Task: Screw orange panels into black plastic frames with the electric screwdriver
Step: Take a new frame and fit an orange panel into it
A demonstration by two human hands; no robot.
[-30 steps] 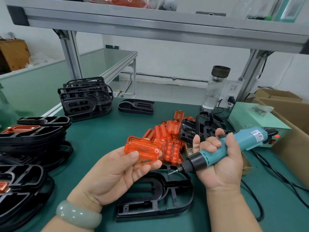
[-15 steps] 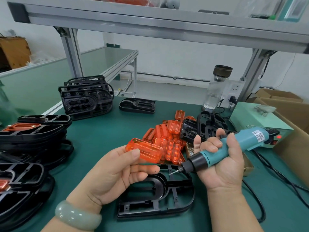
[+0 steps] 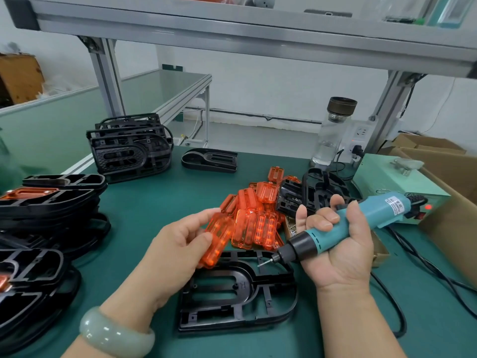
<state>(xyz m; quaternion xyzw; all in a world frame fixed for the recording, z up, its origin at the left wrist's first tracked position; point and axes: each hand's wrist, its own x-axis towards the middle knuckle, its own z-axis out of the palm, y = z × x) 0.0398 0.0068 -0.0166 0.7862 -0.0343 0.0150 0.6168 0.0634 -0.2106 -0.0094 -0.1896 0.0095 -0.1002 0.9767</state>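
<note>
Desk [image 3: 154, 210]: green mat under everything.
Frame stacks [image 3: 51, 210]: black, piled along my left; another stack [image 3: 129, 151] at the back.
Black frame [image 3: 237, 293]: flat on the desk between my hands.
Orange pile [image 3: 258, 218]: loose panels heaped just behind that frame, right beyond both hands.
Screwdriver [image 3: 320, 242]: my right hand [image 3: 343, 264] is wrapped round it, bit above the frame's far edge.
Orange panel [image 3: 222, 233]: my left hand [image 3: 178, 244] pinches it, tilted over the frame's far left corner.
</note>
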